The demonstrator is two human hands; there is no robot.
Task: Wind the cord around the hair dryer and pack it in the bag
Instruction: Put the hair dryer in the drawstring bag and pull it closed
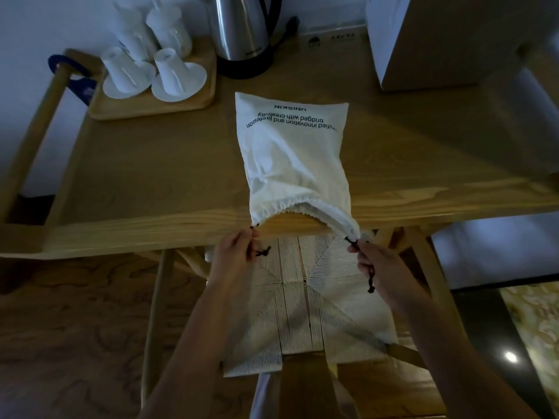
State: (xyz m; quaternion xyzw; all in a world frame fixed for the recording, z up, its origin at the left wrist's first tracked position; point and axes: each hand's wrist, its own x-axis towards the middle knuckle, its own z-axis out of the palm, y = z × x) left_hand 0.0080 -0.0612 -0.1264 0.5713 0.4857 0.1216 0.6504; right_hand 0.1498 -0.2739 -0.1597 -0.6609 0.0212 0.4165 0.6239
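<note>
While both hands pull the drawstrings, the white bag lies flat on the wooden table, mouth at the near edge.

Far left corner: wooden tray with upturned white cups on saucers; steel kettle just right of it at the far edge. Left hand, below the near edge, fingers curled, pinching the black left cord at the bag's left mouth corner. Bag is bulged, print upside down, gathered mouth overhanging the near edge above a woven chair seat. Hair dryer not visible; can't tell if it's inside. Right hand fingers curled round the right cord, knotted end dangling. Far right corner: boxy appliance.
</note>
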